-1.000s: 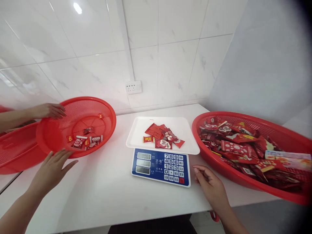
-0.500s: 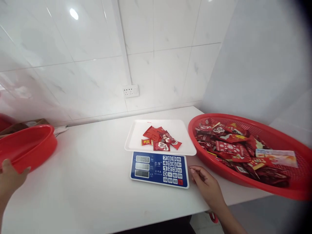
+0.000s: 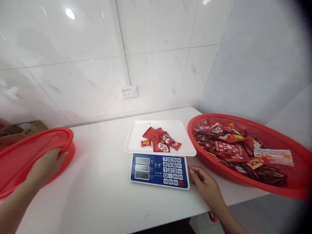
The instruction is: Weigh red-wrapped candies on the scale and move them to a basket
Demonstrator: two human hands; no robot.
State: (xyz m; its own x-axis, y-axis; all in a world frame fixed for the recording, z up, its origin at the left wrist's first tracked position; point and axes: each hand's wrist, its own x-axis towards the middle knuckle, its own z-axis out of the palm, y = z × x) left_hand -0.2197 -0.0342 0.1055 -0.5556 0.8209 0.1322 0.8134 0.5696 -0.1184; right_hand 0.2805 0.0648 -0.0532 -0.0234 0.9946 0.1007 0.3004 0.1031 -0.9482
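At the left, my left hand is closed over the near rim of a red plastic basket, with no candy seen inside it. A digital scale stands in the middle. Its white tray bears several red-wrapped candies and a small red and yellow packet. My right hand rests on the table at the scale's right edge, its fingers loosely bent and nothing seen in them. Beside it, a second red basket holds a heap of red packets.
A brown cardboard box lies behind the left basket. The white table meets a tiled wall with a socket. Pink and white packets lie on the right basket's heap. Something red shows below the table's front edge.
My left hand and the left basket have moved right, nearer the scale, uncovering more of the cardboard box. My right hand and the candies on the tray have stayed put.
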